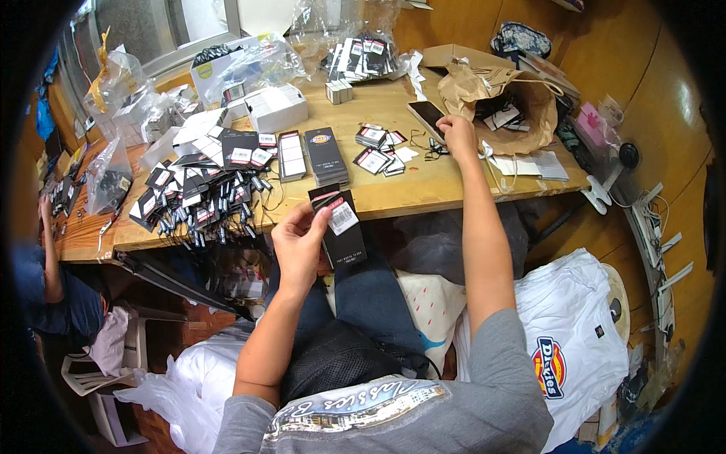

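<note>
Left hand (299,242), lower centre of frame, pinches small stack of black hang tags (342,227) between thumb and fingers, held above lap, just below wooden table (423,185) edge. Right hand (457,136), upper centre right, fingers curled down onto black strings (432,149) beside phone (427,115); whether anything is actually pinched, cannot tell. Torn brown paper bag (522,113) lies on its side, mouth open, tags inside. Clear plastic bag (363,45) at top centre holds more tags. Finished tags heaped at centre left (200,204).
</note>
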A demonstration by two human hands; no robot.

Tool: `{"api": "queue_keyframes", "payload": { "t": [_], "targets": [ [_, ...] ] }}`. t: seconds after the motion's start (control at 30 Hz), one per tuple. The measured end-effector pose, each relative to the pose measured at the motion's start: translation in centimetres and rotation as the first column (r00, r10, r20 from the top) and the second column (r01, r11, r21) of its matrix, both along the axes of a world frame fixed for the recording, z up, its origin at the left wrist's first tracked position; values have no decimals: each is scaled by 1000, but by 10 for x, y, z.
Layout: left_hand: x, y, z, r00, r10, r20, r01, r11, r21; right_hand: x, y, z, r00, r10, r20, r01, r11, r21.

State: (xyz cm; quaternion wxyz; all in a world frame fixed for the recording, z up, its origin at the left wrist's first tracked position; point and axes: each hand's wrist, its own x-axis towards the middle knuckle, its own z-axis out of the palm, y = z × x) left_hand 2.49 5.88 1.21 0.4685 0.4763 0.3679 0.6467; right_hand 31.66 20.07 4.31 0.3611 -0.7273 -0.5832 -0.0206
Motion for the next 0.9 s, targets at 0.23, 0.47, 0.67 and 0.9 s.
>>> {"api": "queue_keyframes", "payload": {
  "t": [0.23,0.47,0.67,0.9],
  "targets": [
    [-2,-7,-5,998,-42,44,45,996,-73,-27,19,5,946,-57,318,179,912,-368],
    [-14,-12,2,996,-73,57,77,995,-67,-22,22,30,469,455,-757,-335,885,324],
    [-12,-12,11,972,-222,80,222,975,8,-49,-24,73,350,775,-526,-601,617,508],
    [-8,-24,23,931,-363,-37,364,928,76,-128,-131,64,455,888,-73,-890,455,-6]
  ]
}}
